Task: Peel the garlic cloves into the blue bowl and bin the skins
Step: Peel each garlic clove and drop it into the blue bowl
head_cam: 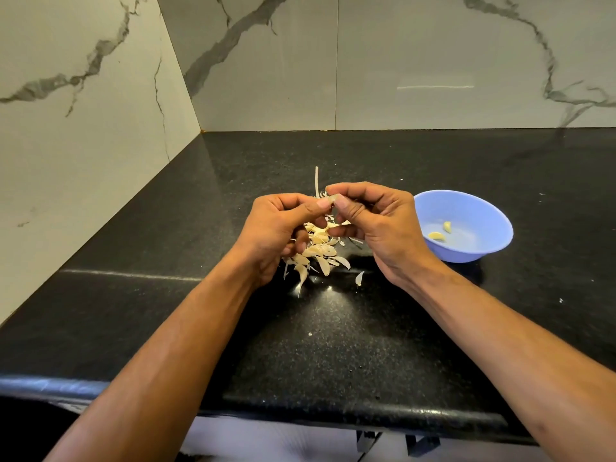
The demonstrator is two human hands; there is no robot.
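Crosswise, garlic clove (333,198) between hands (276,225)

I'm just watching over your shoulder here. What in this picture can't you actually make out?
- The clove pinched between left hand and right hand: head view, fingertips cover most of it, so how far it is peeled is unclear.
- The pile of skins and cloves: partly behind the left hand; unpeeled cloves cannot be counted.
- A bin: none in view.
- The blue bowl: two cloves show; its near wall hides part of the floor.
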